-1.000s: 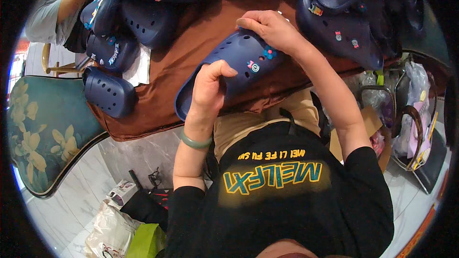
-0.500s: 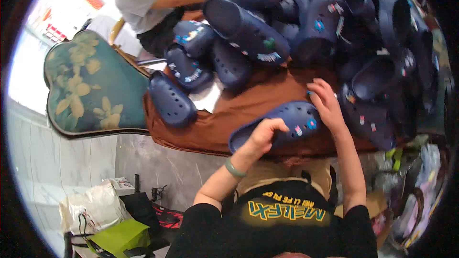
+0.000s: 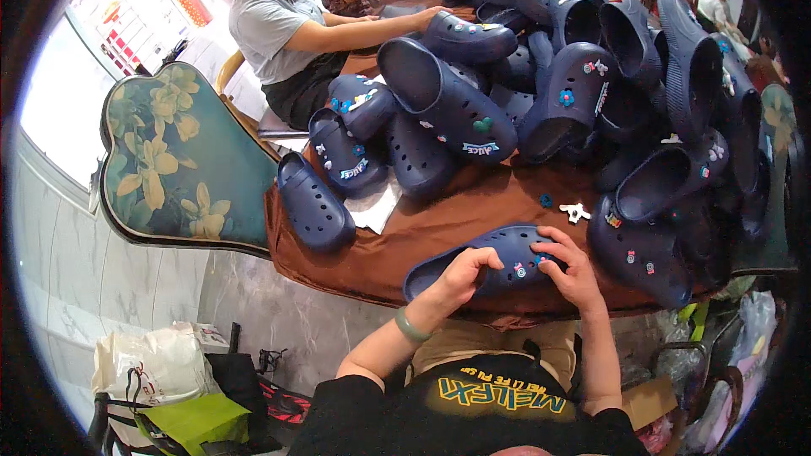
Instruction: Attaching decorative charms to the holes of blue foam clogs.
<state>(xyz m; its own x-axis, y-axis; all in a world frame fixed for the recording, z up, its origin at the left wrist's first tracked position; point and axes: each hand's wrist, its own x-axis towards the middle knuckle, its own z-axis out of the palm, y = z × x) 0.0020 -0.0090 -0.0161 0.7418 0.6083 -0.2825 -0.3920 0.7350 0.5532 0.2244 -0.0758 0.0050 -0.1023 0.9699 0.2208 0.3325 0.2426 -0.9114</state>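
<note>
A navy clog (image 3: pixel 498 247) with holes in its upper lies on the brown cloth before me, toe to the right. My left hand (image 3: pixel 463 277) is closed on its near side by the opening. My right hand (image 3: pixel 572 268) grips the toe end, fingers over the upper and thumb beside a small blue charm (image 3: pixel 541 261). A round pink-and-white charm (image 3: pixel 519 270) sits next to that one. Whether a small piece is under the right fingertips is hidden. Beyond the clog, a blue flower charm (image 3: pixel 546 200) and a white figure-shaped charm (image 3: pixel 575 213) lie loose on the cloth.
Many charm-decorated navy clogs (image 3: pixel 562 101) are heaped at the back and right. One plain clog (image 3: pixel 314 203) lies at the left beside white paper (image 3: pixel 372 207). A floral chair back (image 3: pixel 177 165) stands left. A co-worker's arm (image 3: pixel 363 34) reaches to the heap.
My right hand has come back from the cloth near the loose charms onto the clog's toe. My left hand stays on the clog. The view has tilted up, showing more of the far side.
</note>
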